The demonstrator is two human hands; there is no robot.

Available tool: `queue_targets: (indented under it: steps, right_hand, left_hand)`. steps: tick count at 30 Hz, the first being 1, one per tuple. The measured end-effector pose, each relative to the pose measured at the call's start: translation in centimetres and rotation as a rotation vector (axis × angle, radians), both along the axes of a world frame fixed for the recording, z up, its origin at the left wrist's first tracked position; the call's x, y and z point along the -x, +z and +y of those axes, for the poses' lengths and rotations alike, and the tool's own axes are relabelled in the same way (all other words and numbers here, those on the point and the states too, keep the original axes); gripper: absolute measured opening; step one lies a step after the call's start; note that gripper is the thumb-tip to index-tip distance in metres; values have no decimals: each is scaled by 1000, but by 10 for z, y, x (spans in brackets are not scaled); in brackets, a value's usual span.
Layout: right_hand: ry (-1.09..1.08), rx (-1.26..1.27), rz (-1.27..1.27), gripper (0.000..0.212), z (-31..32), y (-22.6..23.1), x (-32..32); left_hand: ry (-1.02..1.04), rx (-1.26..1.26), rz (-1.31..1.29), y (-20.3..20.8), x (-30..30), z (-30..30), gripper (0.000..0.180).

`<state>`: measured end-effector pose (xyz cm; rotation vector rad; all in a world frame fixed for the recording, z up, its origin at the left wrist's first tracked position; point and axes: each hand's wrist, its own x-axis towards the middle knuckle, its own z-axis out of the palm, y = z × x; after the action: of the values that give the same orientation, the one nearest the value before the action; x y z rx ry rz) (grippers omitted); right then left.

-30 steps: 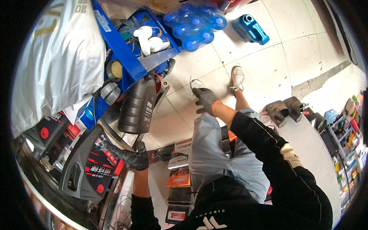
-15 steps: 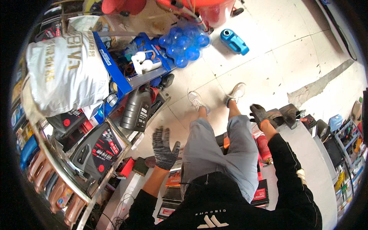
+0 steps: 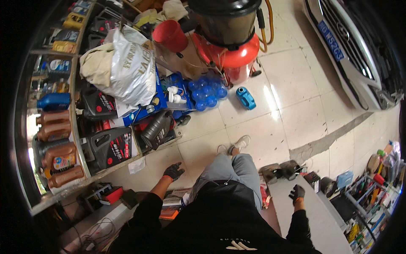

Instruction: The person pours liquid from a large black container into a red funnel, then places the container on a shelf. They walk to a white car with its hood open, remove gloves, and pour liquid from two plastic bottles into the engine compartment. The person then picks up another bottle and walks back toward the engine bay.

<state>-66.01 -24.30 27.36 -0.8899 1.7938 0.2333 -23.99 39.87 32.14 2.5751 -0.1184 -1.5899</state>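
Observation:
My left hand point(image 3: 174, 171), in a dark grey work glove, hangs with its fingers spread and holds nothing. Nearest to it are the shelf edge and a black oil bottle point(image 3: 156, 130) leaning in the lower tray. My right hand point(image 3: 297, 193), gloved the same way, is over the pale bench top point(image 3: 287, 211), fingers apart and nothing in them. Ahead on the floor a blue plastic jug point(image 3: 245, 98) lies on its side. To its left sits a pack of blue-capped bottles point(image 3: 207, 92). A grey oil jug point(image 3: 112, 147) stands on the shelf at left.
A red tank with a dark bowl point(image 3: 228, 25) and a red bucket point(image 3: 170, 36) stand ahead. A car's front point(image 3: 347, 46) is at the far right. On the left, a white plastic bag point(image 3: 133, 70) sits above a blue crate point(image 3: 175, 80). Tools point(image 3: 372, 190) crowd the right side.
My view has swung, bringing the car and red tank into sight. Both gloved hands have moved lower, the right now over the bench, and my feet are closer together.

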Motion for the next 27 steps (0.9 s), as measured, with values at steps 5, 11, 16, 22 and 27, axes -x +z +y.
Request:
queue_targets:
  steps: [5, 11, 16, 22, 27]
  right_hand:
    - [175, -113, -139, 28, 63, 33, 8]
    - [667, -223, -110, 30, 101, 33, 20]
    - [543, -240, -88, 34, 58, 31, -13]
    - [861, 371, -112, 54, -71, 37, -109]
    - [610, 209, -228, 52, -192, 46, -140]
  left_hand:
    - [48, 215, -205, 1, -29, -50, 70]
    - [242, 370, -270, -9, 2, -44, 68]
    - [38, 220, -254, -56, 57, -11, 65]
    - [-224, 138, -124, -92, -10, -112, 53]
    - [-345, 175, -271, -99, -53, -248, 50]
